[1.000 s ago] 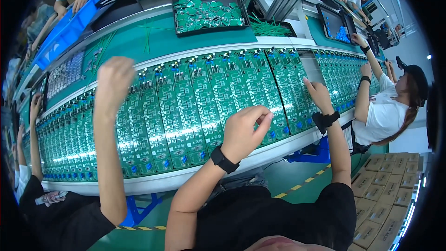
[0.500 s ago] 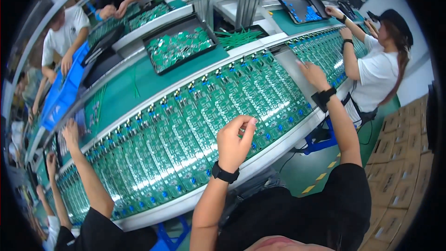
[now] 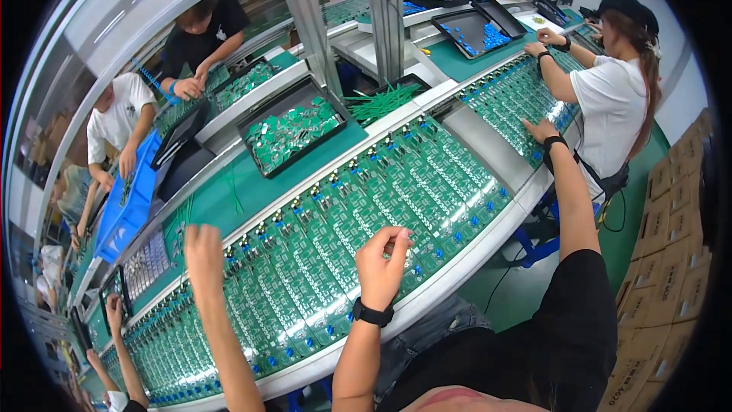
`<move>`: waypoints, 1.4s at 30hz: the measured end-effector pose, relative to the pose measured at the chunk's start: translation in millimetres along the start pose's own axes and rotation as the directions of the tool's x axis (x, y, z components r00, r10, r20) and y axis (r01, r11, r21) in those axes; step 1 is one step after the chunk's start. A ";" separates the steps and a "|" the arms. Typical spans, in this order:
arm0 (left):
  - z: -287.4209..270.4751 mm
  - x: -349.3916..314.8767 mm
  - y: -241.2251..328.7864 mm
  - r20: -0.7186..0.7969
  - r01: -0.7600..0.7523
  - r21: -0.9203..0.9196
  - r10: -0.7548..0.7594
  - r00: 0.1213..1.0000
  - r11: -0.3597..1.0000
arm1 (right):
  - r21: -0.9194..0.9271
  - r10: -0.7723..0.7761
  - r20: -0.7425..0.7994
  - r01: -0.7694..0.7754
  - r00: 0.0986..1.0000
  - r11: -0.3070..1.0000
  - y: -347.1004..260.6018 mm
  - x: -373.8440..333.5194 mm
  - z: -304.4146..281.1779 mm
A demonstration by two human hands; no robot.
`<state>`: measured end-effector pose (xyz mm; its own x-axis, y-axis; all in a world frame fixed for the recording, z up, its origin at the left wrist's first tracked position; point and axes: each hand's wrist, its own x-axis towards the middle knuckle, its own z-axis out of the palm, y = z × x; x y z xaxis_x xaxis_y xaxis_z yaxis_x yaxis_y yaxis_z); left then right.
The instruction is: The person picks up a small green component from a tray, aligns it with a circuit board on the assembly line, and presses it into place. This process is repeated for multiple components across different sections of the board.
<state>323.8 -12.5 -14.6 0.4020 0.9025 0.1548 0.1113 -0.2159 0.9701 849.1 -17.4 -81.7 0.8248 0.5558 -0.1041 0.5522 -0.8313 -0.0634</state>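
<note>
My left hand (image 3: 380,263), with a black watch at its wrist, is raised over the near side of a long row of green circuit boards (image 3: 328,236). Its thumb and fingers are pinched together; whatever may be between them is too small to make out. My right hand (image 3: 543,133), a black band round its wrist, reaches far right to another group of green boards (image 3: 499,114). The fingers there are stretched out over the near boards, with nothing visible in them. A bare metal strip (image 3: 479,145) separates the two groups. Blue parts line the boards' near edges.
Beyond the boards stand a black tray (image 3: 242,123) of small green pieces, thin green strips (image 3: 385,101) and a tray of blue parts (image 3: 488,37). A co-worker's hand (image 3: 204,259) is over the boards at left; another person (image 3: 610,88) works at right. Cardboard boxes (image 3: 648,297) line the right.
My right hand has gone from above the metal strip to the boards beyond it. My left hand keeps its pinch. The left co-worker's hand has come nearer, and the view has shifted.
</note>
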 end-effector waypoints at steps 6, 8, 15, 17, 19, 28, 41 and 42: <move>-0.8 -3.1 12.1 -0.006 -0.006 0.025 0.006 1.000 1.000 | 0.017 0.000 0.020 0.000 1.000 1.000 -8.9 -12.3 -6.7; 2.5 -2.0 11.4 0.003 -0.004 0.012 0.004 1.000 1.000 | 0.002 -0.012 0.010 0.012 1.000 1.000 -6.2 -13.1 -4.4; 2.6 -2.7 11.9 -0.038 -0.004 0.014 0.005 0.999 1.000 | -0.052 -0.018 0.059 0.021 0.998 0.998 -20.4 -38.7 -11.6; 4.3 -1.5 13.3 -0.052 -0.013 -0.021 0.012 0.999 1.000 | -0.061 -0.027 0.081 0.032 0.996 0.998 -23.0 -42.3 -13.5; 4.5 -0.9 14.3 -0.066 -0.018 -0.039 0.015 0.998 0.999 | -0.078 -0.034 0.110 0.043 0.993 0.996 -23.7 -41.9 -14.6; 3.6 -3.1 13.7 -0.094 -0.043 -0.062 0.037 0.995 0.997 | -0.126 -0.172 0.252 0.209 0.952 0.970 -39.5 -63.3 -25.5; 6.1 -3.6 13.1 -0.054 -0.065 -0.063 0.062 0.997 0.996 | -0.158 -0.327 0.282 0.380 0.902 0.911 -54.5 -92.4 -35.0; 7.3 -3.7 13.1 -0.048 -0.074 -0.064 0.071 0.996 0.995 | -0.163 -0.335 0.282 0.389 0.899 0.907 -54.5 -88.4 -38.8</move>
<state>330.4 -21.3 -3.8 0.3646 0.9019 0.2317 0.0233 -0.2576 0.9660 750.8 -21.0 -30.6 0.5223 0.7767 -0.3522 0.8413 -0.5368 0.0637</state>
